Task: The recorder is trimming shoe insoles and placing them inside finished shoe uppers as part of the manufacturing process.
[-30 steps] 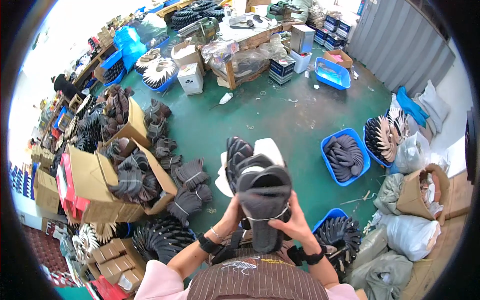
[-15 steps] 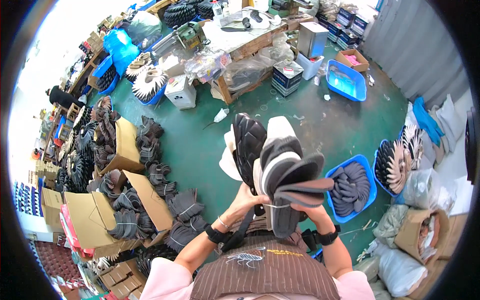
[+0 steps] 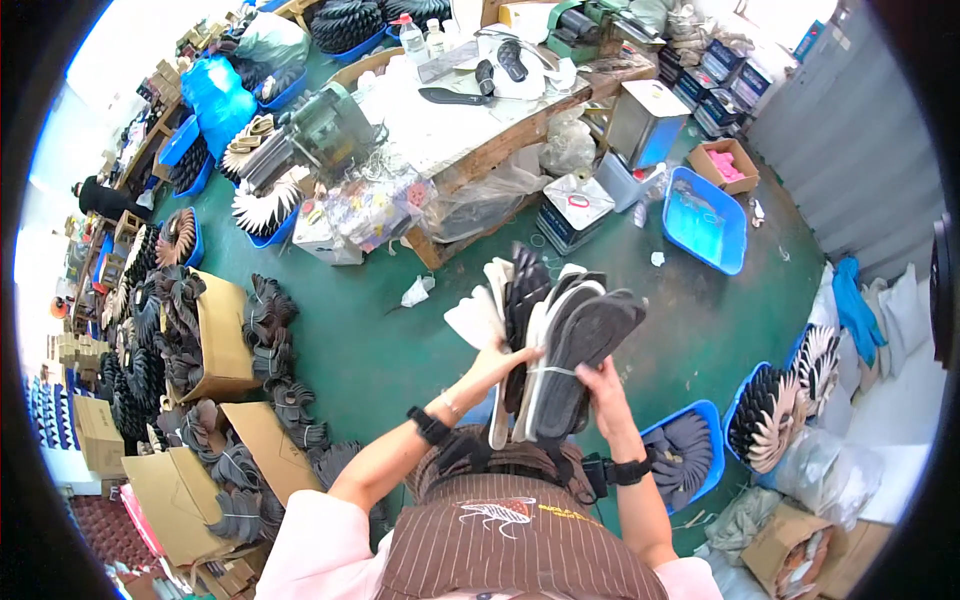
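Observation:
A fanned stack of shoe soles [image 3: 575, 345] is held upright in front of my body. Dark grey ones lie on the right side, bound across by a pale band, with white edges behind them. Black quilted soles [image 3: 525, 285] and cream soles [image 3: 475, 318] stand to the left in the same stack. My left hand [image 3: 498, 368] is closed on its left side, with the thumb laid over the front. Around the right edge curls my right hand [image 3: 602, 388], its thumb near the band; some of its fingers are hidden behind the soles.
A cluttered workbench [image 3: 400, 115] stands ahead, with a blue tub [image 3: 703, 225] on the floor to its right. Another blue tub [image 3: 715, 440] of grey soles sits beside my right arm. Cartons [image 3: 225, 340] and sole bundles [image 3: 290, 400] line the left.
The soles have drawn closer together; the dark ones that splayed out to the right now stand upright. My right hand has come up along their edge. My view has shifted toward the workbench.

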A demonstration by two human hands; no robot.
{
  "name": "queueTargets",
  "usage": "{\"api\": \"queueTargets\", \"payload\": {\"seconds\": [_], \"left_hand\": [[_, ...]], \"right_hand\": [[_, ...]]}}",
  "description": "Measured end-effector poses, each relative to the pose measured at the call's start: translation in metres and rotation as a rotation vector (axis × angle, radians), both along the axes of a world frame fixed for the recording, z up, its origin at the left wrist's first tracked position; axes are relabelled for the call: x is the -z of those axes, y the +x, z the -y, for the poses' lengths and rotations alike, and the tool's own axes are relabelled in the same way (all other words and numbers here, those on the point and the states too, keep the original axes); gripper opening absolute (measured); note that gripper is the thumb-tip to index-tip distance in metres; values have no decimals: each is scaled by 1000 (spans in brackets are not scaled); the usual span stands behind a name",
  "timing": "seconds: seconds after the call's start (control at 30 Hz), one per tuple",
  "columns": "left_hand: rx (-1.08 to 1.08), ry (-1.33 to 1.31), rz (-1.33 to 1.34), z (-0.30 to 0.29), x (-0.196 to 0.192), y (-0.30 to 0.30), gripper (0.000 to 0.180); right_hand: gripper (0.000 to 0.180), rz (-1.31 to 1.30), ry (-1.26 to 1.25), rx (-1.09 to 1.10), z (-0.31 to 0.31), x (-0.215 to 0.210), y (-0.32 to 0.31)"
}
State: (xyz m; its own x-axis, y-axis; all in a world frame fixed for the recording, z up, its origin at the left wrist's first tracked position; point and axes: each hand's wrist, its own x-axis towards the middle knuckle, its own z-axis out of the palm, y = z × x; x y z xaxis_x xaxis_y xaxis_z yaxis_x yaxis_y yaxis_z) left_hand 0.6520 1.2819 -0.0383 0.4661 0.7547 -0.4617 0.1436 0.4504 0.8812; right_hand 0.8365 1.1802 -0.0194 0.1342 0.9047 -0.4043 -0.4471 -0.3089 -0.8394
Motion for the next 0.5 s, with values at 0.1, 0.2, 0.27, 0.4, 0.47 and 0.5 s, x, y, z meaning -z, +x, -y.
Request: {"api": "queueTargets", "payload": {"seconds": [0.1,0.2,0.27,0.4,0.47,0.5], "left_hand": [[31,-131,-109,-81,39,40,78],[28,-129,-70,-157,76,73,81],[10,-170,-112,-210,92,95,84],[-77,-198,-491,-317,174,121,100],[-134,-177,-589,-370,222,133,107],[-193,-95,-629,-399,258,143,103]], "right_hand": [[51,-121,25,155,-77,8,33],[59,-150,-184,187,-163,51,68],[61,-208,-278,154,-221,96,95],[64,-352,-373,57,-351,196,129],[61,-340,-383,64,-418,253,136],[59,-392,-394,31,-453,287,147]]}}
